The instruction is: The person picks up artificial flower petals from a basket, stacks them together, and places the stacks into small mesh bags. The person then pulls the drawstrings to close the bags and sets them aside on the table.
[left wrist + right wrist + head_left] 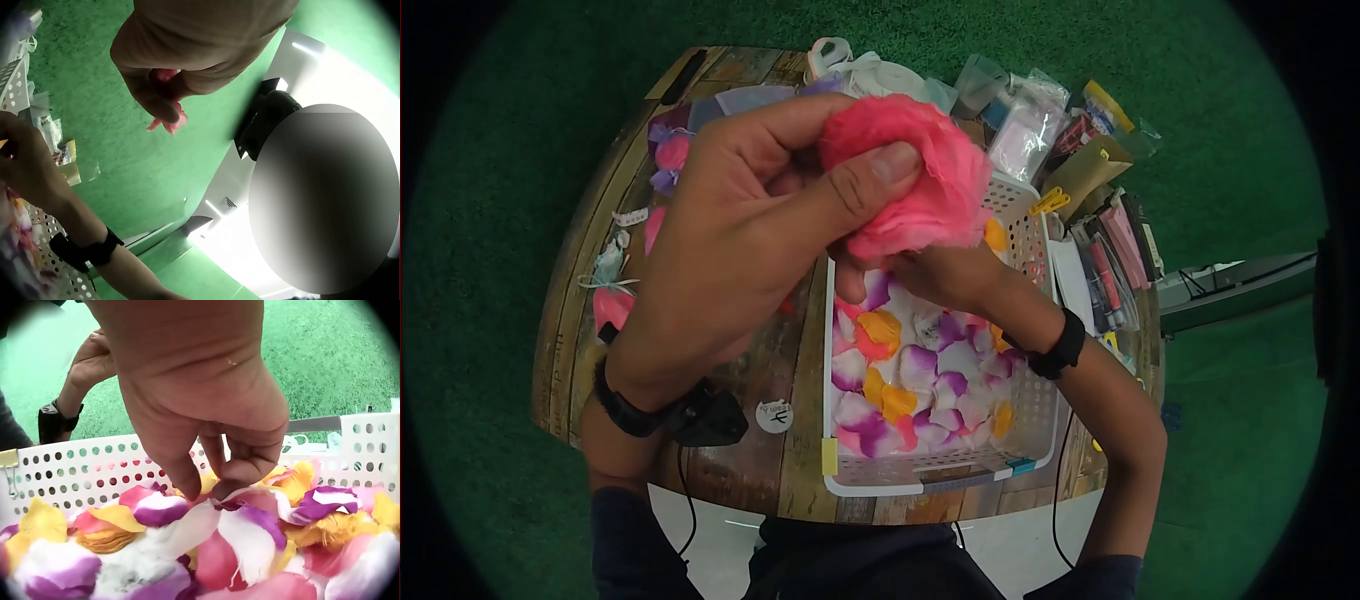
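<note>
2 hands show: the left hand pinches pink petals between closed fingers, raised above the worktop; the right hand's fingers, curled and slightly parted, touch mixed petals in the white basket, grip unclear.

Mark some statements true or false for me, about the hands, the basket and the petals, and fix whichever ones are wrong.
1. The left hand pinches a pink petal bunch. True.
2. The right hand is raised well above the petals. False: its fingertips are down at the petals in the white basket.
3. The basket has solid walls. False: they are full of holes.
4. Orange petals and purple-and-white petals lie in the basket. True.
5. The round white tag is inside the basket. False: it lies on the wooden table, left of the basket.
</note>
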Available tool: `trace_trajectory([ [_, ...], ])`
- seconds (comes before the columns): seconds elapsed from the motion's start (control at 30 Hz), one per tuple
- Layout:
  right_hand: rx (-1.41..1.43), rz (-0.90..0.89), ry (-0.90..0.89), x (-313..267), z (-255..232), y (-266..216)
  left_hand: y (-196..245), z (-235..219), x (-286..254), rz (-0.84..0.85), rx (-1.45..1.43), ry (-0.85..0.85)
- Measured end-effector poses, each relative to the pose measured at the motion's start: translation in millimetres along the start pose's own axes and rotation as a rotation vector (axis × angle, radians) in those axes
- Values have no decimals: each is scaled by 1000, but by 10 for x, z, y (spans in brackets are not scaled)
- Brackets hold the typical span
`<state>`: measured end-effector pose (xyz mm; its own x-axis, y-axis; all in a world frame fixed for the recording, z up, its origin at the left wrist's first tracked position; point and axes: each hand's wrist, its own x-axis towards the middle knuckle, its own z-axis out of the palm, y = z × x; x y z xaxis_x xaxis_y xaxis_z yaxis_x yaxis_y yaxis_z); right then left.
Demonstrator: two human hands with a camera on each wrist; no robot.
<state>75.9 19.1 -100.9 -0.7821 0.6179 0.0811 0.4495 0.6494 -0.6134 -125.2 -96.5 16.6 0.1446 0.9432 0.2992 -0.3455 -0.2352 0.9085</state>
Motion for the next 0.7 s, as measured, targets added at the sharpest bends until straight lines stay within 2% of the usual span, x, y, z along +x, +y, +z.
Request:
trace_trajectory([
  [0.2,-279,-111,51,10,21,69,-25,-10,23,-29,-40,43],
  [0.23,-278,-112,44,43,-43,-93,-35,-11,23,-30,-43,49],
  [0.3,-215,318,-161,126,-227,-378,-48,-14,44,-29,-18,148],
  [0.43,-62,296,-91,166,-344,-259,-92,-46,88,-57,-66,178],
  [0.5,120,296,-26,186,-367,-116,-88,-80,82,-77,-81,134],
  [0.53,118,295,-28,168,-427,-118,-82,-81,82,-75,-82,135],
  [0.6,-189,339,53,135,-550,-172,-72,-79,74,-68,-92,132],
  [0.63,-190,340,54,111,-547,-192,-78,-75,75,-67,-93,131],
  [0.7,-447,107,184,25,-512,-268,-94,-67,83,-90,-110,115],
])
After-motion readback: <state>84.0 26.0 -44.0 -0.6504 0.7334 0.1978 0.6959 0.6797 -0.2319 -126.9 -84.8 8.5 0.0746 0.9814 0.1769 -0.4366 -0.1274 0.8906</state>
